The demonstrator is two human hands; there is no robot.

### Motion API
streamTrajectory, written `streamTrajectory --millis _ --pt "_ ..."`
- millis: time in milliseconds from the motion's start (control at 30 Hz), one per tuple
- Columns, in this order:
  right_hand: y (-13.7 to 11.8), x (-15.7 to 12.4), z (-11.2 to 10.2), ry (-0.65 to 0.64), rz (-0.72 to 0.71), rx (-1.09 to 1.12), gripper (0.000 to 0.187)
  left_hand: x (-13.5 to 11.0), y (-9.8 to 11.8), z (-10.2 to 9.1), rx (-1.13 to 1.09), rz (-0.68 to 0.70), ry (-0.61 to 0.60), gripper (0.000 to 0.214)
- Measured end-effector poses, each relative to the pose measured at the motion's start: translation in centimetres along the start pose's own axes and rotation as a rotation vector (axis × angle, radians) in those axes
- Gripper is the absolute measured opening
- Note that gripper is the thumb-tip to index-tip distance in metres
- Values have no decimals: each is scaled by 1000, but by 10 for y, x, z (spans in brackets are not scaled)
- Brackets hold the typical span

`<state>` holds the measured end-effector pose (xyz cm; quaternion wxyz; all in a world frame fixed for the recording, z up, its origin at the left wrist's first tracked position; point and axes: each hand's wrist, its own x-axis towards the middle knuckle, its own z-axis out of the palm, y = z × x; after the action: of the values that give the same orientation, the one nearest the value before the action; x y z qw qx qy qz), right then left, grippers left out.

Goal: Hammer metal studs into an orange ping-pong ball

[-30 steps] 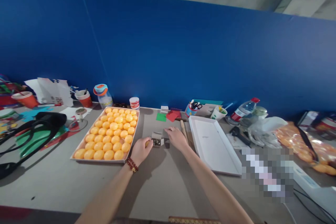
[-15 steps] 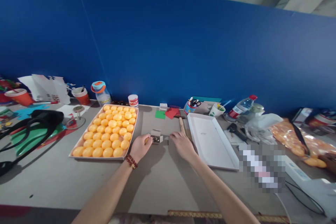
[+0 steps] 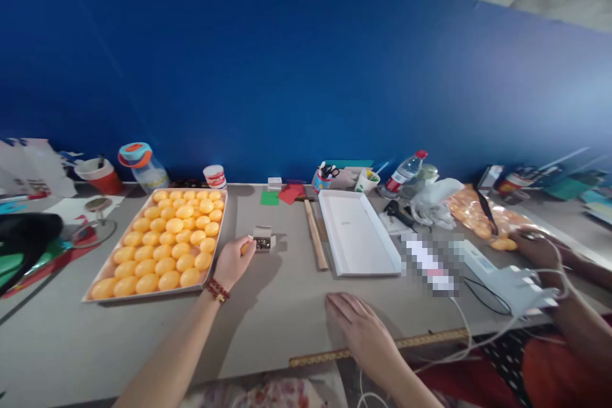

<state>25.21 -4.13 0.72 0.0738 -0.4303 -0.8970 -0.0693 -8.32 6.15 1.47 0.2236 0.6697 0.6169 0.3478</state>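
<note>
Box (image 3: 262, 231) open, not emptied, metal bits (image 3: 262, 243) inside, right of the tray (image 3: 143, 297); left hand (image 3: 234, 260) pinched on a yellowish item (image 3: 245, 247) beside the box; right hand (image 3: 366, 325) outstretched, apparently empty, nearer than the tray.

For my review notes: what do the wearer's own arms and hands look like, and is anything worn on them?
The left hand and right hand are ungloved. No sleeves show on the visible forearms. A dark red beaded bracelet with a gold-coloured piece circles the left wrist; the right wrist is bare.
</note>
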Motion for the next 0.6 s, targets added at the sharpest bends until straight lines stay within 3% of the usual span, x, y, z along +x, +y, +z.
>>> streamTrajectory --millis 200,367,533,600 --pt "31 -55 -11 -8 38 -123 55 0 -2 0 0 -10 -15 30" --pt "49 -108 -42 -75 108 -87 37 0 -2 -1 20 -25 -20 31" --pt "44 -151 -72 -345 410 195 25 1 0 -2 26 -34 -45 32" --pt "44 -161 -71 -279 522 179 20 1 0 -2 22 -34 -39 31"
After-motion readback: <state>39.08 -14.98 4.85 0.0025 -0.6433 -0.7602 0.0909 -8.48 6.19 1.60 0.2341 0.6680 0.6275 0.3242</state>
